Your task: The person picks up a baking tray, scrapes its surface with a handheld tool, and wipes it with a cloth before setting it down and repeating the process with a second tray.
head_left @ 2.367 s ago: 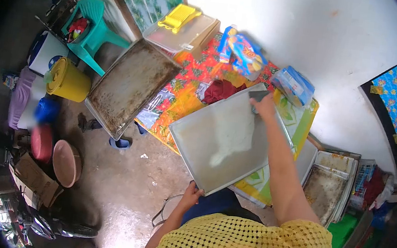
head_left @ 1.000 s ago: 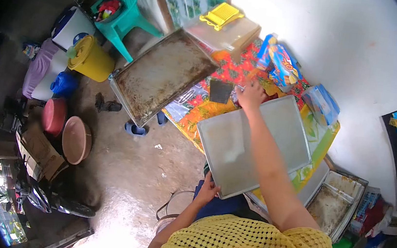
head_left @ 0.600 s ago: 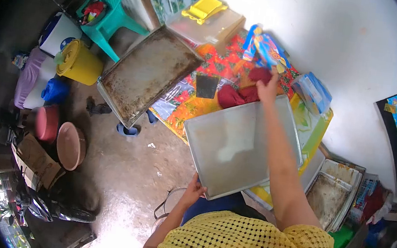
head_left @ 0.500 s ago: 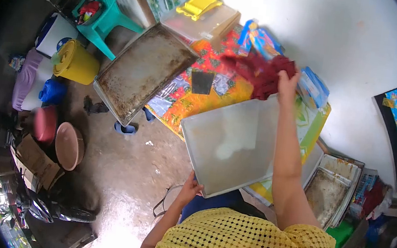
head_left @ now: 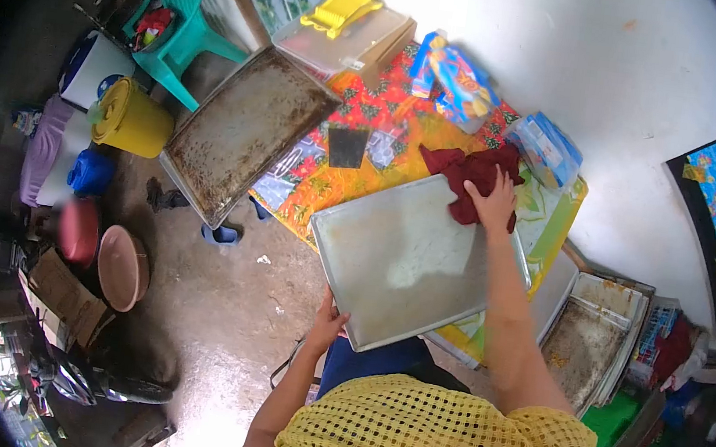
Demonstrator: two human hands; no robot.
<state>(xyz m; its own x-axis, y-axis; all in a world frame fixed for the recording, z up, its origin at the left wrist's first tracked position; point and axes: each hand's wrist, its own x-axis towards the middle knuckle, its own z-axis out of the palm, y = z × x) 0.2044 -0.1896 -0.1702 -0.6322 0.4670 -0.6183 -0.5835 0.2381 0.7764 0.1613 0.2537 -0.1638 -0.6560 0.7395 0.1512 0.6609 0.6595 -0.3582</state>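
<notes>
A flat metal tray (head_left: 401, 268) is held tilted over the near edge of the flowered table. My left hand (head_left: 330, 322) grips its lower left corner, fingers closed round the edge. My right hand (head_left: 495, 202) lies with spread fingers on a dark red cloth (head_left: 476, 171), pressing it on the tray's upper right corner. Part of the cloth hangs past the tray's far edge. A second, rust-stained tray (head_left: 249, 132) rests on the table's left end.
Blue packages (head_left: 458, 80) and a lidded plastic box (head_left: 343, 41) stand at the table's back. Stacked trays (head_left: 588, 338) are at the right. A green chair (head_left: 181, 31), yellow bucket (head_left: 133, 118) and basins (head_left: 123, 267) are at the left.
My right hand has brought the red cloth down and nearer, from above the table onto the tray, and its fingers have spread. My left hand still holds the tray corner.
</notes>
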